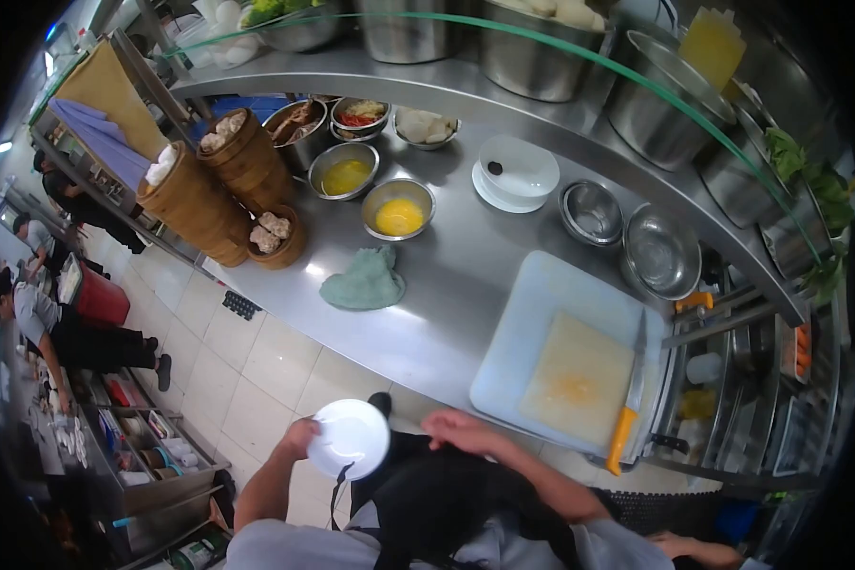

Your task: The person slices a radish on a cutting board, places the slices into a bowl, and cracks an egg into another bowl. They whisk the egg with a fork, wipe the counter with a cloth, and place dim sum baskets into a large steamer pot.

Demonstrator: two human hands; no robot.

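My left hand (302,437) grips the rim of a white shallow bowl (359,439), held beyond the counter's front edge at my waist. My right hand (454,430) hovers to the right of the bowl and does not touch it. Its fingers are loosely bent and apart, with nothing visible in them. On the steel counter (446,294) in front of me lies a green cloth (363,281). To the right, a yellow-handled knife (629,418) rests along a stained cutting board (578,375), which sits on a larger white board (513,323).
Bamboo steamers (199,209) with dumplings stand at the left. Steel bowls with yellow liquid (399,217) sit mid-counter, near stacked white bowls (516,171). Two steel bowls (660,252) are at the right. A glass-edged shelf (427,71) overhangs the back. Co-workers (47,313) stand at the left.
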